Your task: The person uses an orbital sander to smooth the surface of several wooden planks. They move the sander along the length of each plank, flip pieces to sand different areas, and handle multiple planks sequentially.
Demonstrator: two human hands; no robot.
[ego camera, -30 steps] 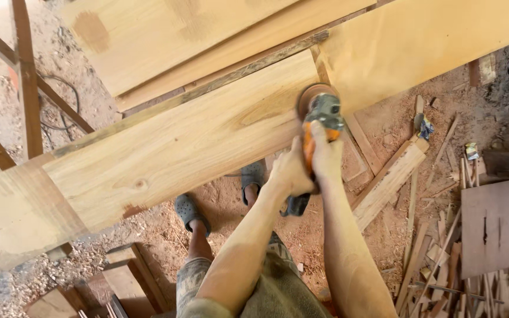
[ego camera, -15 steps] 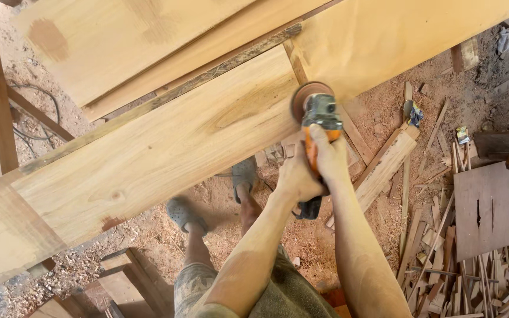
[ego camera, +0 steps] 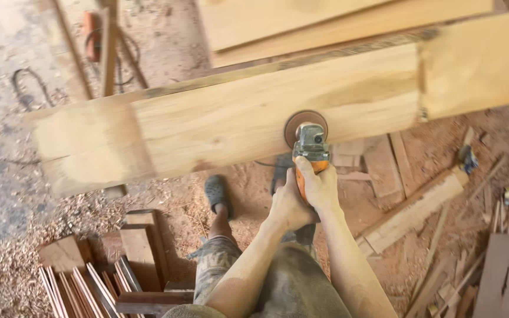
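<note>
Both my hands grip an orange and grey angle grinder (ego camera: pixel 311 147). My left hand (ego camera: pixel 287 205) wraps the rear of its body, and my right hand (ego camera: pixel 321 185) holds it further forward. Its brown sanding disc (ego camera: pixel 301 122) lies flat against the near edge of a long pale wooden plank (ego camera: pixel 254 112) that runs across the view at a slight slant. My forearms reach up from the bottom middle, and my feet in dark sandals (ego camera: pixel 217 192) stand on the sawdust below the plank.
More planks (ego camera: pixel 325 23) lie stacked behind the one under the disc. A short timber block (ego camera: pixel 413 209) and several offcuts lie on the ground at the right. Stacked wood pieces (ego camera: pixel 101 271) sit at the lower left. A cable (ego camera: pixel 27 88) runs over the ground at the upper left.
The grinder has slid left along the plank's near edge, with both hands still on it. The view has shifted, so the plank's left end now shows.
</note>
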